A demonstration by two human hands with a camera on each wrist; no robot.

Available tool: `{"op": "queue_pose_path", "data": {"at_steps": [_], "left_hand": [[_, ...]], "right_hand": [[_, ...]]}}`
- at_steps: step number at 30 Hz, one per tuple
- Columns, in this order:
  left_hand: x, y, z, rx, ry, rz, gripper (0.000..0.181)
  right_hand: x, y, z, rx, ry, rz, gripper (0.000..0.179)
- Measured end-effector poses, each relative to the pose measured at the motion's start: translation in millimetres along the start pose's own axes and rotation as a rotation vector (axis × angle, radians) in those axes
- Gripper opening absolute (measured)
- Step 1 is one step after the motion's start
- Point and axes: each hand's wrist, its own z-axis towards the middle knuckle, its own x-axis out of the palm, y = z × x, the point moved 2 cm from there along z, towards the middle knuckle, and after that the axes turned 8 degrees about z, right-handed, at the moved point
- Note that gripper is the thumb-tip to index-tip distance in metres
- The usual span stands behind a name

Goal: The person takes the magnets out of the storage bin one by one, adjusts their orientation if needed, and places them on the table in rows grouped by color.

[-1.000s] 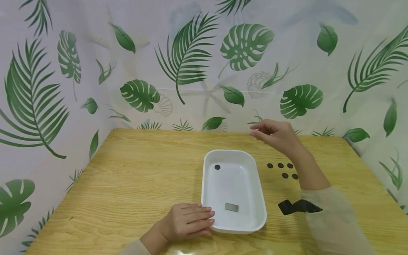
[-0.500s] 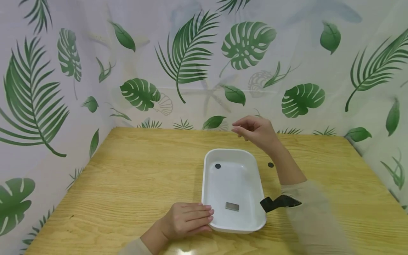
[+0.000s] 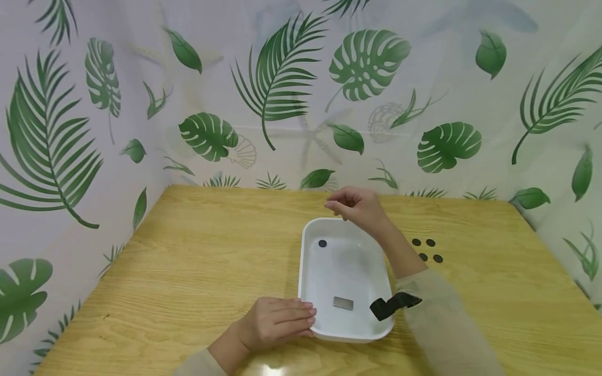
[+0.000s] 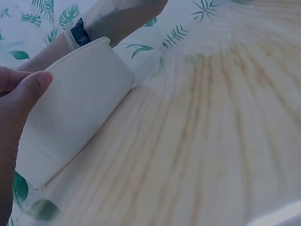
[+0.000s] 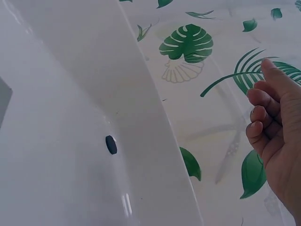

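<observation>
Your right hand (image 3: 357,208) hangs by the far end of the tray (image 3: 343,277), fingers curled; whether they hold anything cannot be told. Your left hand (image 3: 280,322) grips its near-left rim. Inside lie a disc (image 3: 322,244) and grey block (image 3: 343,303); four discs (image 3: 430,243) show rightward on the table (image 3: 211,245).

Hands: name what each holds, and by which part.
The left hand holds the white tray by its near-left rim; whether the right hand pinches anything cannot be told.

No readable text, labels, brands, numbers or signs in any view.
</observation>
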Motion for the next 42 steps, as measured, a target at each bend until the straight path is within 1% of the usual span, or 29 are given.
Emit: {"op": "queue_pose_path", "data": {"at_steps": [3, 5, 9, 10, 12, 17, 18, 23, 25, 28, 31, 36, 38, 42], "left_hand": [[0.3, 0.7, 1.0, 0.002, -0.001, -0.007, 0.017], [0.5, 0.4, 1.6, 0.003, -0.001, -0.007, 0.017], [1.0, -0.7, 0.8, -0.001, -0.001, -0.006, 0.017], [1.2, -1.0, 0.2, -0.006, 0.001, -0.008, 0.017], [1.5, -1.5, -1.8, -0.013, 0.004, -0.014, 0.016], [-1.3, 0.2, 0.5, -0.012, 0.008, -0.018, 0.016], [-2.0, 0.6, 2.4, -0.011, 0.005, -0.018, 0.016], [-1.1, 0.1, 1.4, -0.003, 0.001, -0.008, 0.015], [-0.4, -0.8, 0.3, -0.003, 0.001, -0.007, 0.015], [0.9, -2.5, -0.8, -0.008, 0.003, -0.011, 0.016], [1.7, -2.9, -1.2, -0.012, 0.005, -0.021, 0.016], [0.3, -1.3, 0.4, -0.016, 0.011, -0.032, 0.015], [-0.3, -1.1, 1.5, -0.016, 0.014, -0.031, 0.015], [-0.3, -1.9, 2.6, -0.021, 0.018, -0.033, 0.015]], "right_hand": [[4.9, -8.1, -1.7, 0.031, -0.005, -0.007, 0.008], [6.9, -20.5, -3.9, 0.071, -0.043, -0.010, 0.010], [10.1, -46.9, -8.4, 0.149, -0.145, 0.007, 0.018], [11.0, -51.2, -9.9, 0.162, -0.163, 0.009, 0.020], [13.6, -60.2, -12.6, 0.177, -0.167, 0.000, 0.021], [19.5, -73.7, -17.3, 0.179, -0.105, -0.048, 0.015], [20.4, -73.7, -17.6, 0.175, -0.089, -0.052, 0.015], [22.9, -75.6, -18.0, 0.156, -0.028, -0.085, 0.017], [23.6, -76.9, -18.8, 0.137, -0.023, -0.125, 0.016], [24.2, -78.1, -20.1, 0.133, -0.025, -0.183, 0.015], [25.2, -79.5, -20.3, 0.137, -0.003, -0.251, 0.015], [27.1, -80.2, -18.7, 0.179, 0.088, -0.326, 0.018], [27.7, -82.7, -18.2, 0.218, 0.140, -0.350, 0.020], [29.7, -87.4, -18.2, 0.306, 0.268, -0.455, 0.022]]}}
